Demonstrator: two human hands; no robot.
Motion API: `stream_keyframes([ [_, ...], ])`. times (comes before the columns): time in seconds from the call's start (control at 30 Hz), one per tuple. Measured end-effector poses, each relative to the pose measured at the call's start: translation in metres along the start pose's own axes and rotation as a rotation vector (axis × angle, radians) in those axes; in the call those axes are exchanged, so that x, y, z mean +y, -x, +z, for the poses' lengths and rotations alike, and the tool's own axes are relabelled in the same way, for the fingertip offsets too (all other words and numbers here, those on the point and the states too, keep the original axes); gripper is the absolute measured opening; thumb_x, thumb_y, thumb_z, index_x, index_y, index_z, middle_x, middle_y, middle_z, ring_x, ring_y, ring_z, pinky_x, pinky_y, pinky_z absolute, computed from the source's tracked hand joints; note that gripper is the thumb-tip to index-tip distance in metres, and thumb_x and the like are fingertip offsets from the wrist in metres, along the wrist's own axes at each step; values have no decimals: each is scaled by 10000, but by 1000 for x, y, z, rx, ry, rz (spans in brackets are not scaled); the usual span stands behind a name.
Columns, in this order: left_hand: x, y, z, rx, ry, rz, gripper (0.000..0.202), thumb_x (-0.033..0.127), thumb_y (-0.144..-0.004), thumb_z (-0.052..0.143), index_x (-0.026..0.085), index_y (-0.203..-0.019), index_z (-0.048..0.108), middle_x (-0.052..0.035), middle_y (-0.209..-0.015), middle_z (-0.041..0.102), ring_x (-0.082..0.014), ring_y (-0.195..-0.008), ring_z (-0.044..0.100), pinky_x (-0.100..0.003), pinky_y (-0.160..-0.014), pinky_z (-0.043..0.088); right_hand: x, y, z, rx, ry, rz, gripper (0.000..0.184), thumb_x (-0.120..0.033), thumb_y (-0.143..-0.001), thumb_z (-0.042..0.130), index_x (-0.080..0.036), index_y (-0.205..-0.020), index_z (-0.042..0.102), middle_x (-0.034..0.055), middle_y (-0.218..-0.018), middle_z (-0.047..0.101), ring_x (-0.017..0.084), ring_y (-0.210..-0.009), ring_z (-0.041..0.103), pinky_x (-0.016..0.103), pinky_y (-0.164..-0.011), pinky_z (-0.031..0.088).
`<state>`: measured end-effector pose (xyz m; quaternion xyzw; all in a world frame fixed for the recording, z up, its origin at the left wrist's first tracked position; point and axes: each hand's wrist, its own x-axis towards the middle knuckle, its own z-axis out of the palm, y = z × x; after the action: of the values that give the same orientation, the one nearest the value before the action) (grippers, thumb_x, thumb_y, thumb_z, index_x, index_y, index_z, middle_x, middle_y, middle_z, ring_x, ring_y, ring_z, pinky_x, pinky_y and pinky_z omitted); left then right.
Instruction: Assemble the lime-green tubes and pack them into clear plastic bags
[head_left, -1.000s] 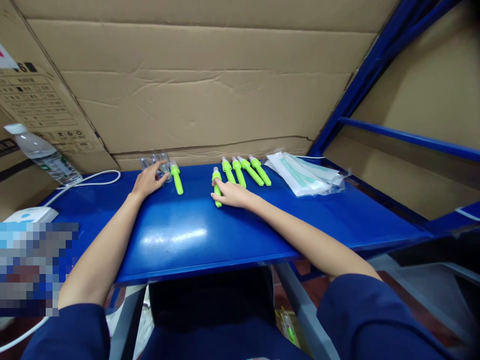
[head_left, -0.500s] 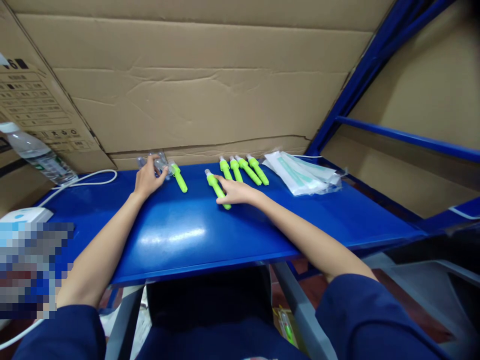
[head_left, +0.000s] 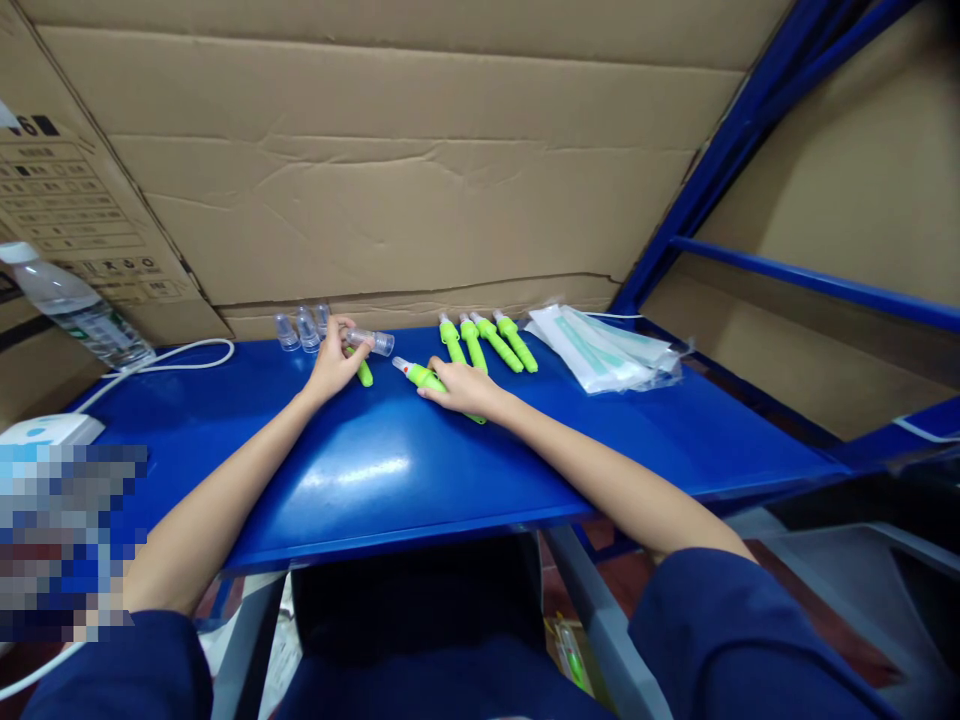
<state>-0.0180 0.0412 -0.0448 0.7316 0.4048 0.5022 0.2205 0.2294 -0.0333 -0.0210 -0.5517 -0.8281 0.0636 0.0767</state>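
My left hand [head_left: 334, 368] pinches a clear plastic cap [head_left: 377, 342], its wide end turned toward the right. Just beneath those fingers lies a lime-green stick [head_left: 364, 374], partly covered by the hand. My right hand [head_left: 466, 388] is closed around another lime-green stick [head_left: 424, 377], whose pale tip with a red spot points up and left toward the cap. Cap and tip are close but apart. Several clear caps [head_left: 307, 330] stand upright behind my left hand. Beyond my right hand, several lime-green sticks [head_left: 491, 343] lie side by side.
White and green plastic packets [head_left: 600, 348] lie on the right of the blue table [head_left: 450, 480]. A cardboard wall [head_left: 420, 180] closes off the back. At left are a water bottle [head_left: 90, 315], a white cable [head_left: 180, 360] and a white box [head_left: 56, 432].
My left hand has moved right from the group of clear caps, carrying one cap. My right hand has tilted its stick so the tip points further left, toward the cap.
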Motion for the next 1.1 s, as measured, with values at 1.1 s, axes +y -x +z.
stream_keyframes([
  [1.1, 44, 16, 20, -277, -309, 217, 347, 416, -919, 549, 178, -1172, 543, -88, -1098, 683, -202, -850, 652, -332, -763, 529, 31, 1, -34, 214, 100, -58, 420, -432, -1068, 305, -197, -1254, 598, 129, -1070, 727, 307, -982, 671, 383, -840, 443],
])
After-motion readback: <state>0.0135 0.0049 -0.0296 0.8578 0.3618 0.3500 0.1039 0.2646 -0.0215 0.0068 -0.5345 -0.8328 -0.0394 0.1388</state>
